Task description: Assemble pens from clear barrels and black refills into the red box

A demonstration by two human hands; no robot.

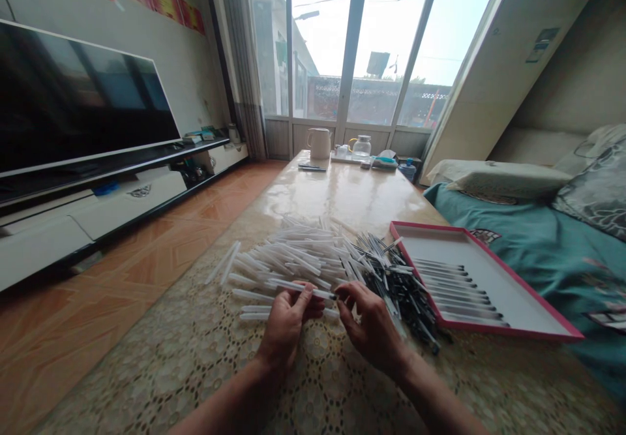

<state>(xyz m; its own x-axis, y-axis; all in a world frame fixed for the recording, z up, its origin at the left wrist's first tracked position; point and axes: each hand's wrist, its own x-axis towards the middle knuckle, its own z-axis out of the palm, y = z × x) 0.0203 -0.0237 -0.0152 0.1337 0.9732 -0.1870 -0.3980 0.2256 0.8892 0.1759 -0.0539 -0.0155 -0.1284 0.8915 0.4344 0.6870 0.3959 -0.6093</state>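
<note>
Steadiness comes first; our left hand [288, 317] pinches a white tube [321, 293] between thumb and fingers, across the gap toward our right hand [368, 311], whose curled fingertips are drawn in at the tube's dark end [334, 297]; whether they clamp that end or merely touch it, we cannot tell. We do well to keep the left grip close behind the end being worked, so that the tube cannot swing; the right fingertips should push or turn along the tube's own line, since a sideways load would probably bend or jam such a slim part; light pressure, built up gradually, seems safer than a sudden shove. Just beyond the left hand lies the loose heap of white tubes [303, 252] on the worktop [320, 383]; beside the right hand spreads the pile of dark slender pieces [405, 298]; we should keep both wrists clear of these, as a brush could roll them about. Farther right of both hands, the pink-rimmed tray [508, 332] holds a neat row of dark-tipped tubes [462, 291], well out of the elbows' way.
</note>
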